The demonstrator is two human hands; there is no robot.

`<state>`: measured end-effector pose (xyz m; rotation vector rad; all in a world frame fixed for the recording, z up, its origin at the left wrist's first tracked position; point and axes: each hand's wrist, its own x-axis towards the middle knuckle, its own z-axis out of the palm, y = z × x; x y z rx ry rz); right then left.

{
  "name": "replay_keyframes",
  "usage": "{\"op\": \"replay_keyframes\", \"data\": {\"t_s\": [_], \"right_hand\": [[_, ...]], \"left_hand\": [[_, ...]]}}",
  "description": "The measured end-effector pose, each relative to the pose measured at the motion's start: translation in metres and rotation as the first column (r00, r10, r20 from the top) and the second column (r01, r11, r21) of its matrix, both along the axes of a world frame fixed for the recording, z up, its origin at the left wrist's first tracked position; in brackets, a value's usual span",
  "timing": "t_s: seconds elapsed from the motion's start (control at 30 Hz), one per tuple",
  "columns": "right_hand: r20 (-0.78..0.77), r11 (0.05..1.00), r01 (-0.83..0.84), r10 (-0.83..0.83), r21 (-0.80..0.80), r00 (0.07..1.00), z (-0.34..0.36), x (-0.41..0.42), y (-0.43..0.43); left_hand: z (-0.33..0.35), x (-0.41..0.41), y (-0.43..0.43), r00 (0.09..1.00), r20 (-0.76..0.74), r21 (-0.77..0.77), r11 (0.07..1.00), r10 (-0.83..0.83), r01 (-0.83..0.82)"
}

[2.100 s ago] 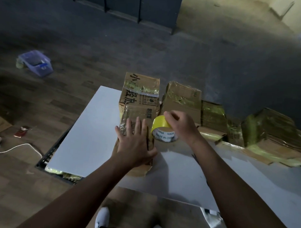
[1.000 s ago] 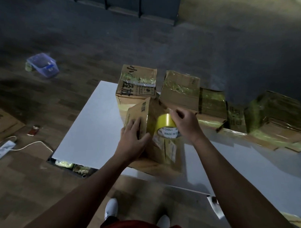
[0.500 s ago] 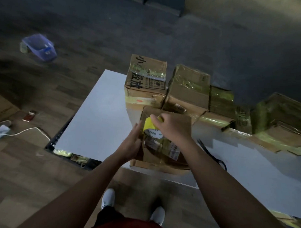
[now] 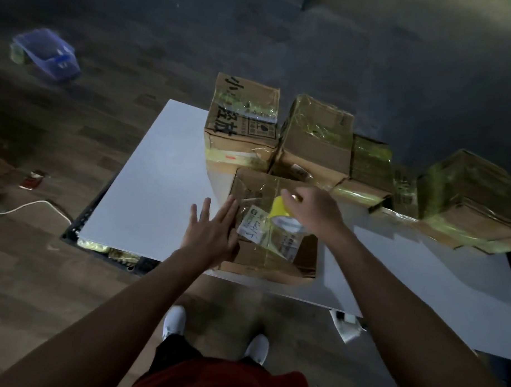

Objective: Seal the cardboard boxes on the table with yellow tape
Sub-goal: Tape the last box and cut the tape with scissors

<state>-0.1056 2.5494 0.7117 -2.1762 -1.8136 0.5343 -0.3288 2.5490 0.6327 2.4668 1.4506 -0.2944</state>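
A cardboard box (image 4: 264, 251) with a white label sits at the near edge of the white table (image 4: 150, 195). My left hand (image 4: 212, 229) lies flat with straight fingers against the box's left side. My right hand (image 4: 311, 209) grips the yellow tape roll (image 4: 282, 213) over the top of the box. Part of the roll is hidden under my fingers. Behind it stand a taped box with black writing (image 4: 242, 120) and another taped box (image 4: 317, 131).
Several more yellow-taped boxes (image 4: 465, 195) line the far right of the table. On the wooden floor to the left lie a blue plastic bin (image 4: 47, 53) and a white cable (image 4: 22, 207). My white shoes (image 4: 174, 320) show below the table edge.
The box was tipped up and turned, and now lies with another face up. My left hand went from gripping its edge to lying flat on its side. The roll moved across the top.
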Motion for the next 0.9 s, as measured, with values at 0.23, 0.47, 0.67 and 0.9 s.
{"op": "replay_keyframes", "data": {"t_s": [0.23, 0.47, 0.67, 0.9], "right_hand": [[0.002, 1.000, 0.013, -0.013, -0.019, 1.000, -0.004, 0.016, -0.004], [-0.273, 0.999, 0.025, -0.036, -0.043, 0.961, -0.016, 0.028, -0.012], [-0.165, 0.999, -0.010, 0.017, 0.039, 0.986, -0.012, 0.049, -0.017], [0.052, 0.999, 0.022, -0.023, 0.030, 0.998, -0.005, 0.048, -0.014]], "left_hand": [[0.019, 0.045, -0.002, 0.996, 0.044, 0.061, 0.996, -0.074, 0.071], [-0.001, 0.061, -0.009, 0.992, 0.097, 0.039, 0.996, -0.082, 0.079], [-0.004, 0.062, -0.007, 0.992, 0.095, 0.026, 0.996, -0.086, 0.084], [0.017, 0.096, -0.014, 0.998, -0.009, -0.011, 0.998, -0.061, 0.061]]}}
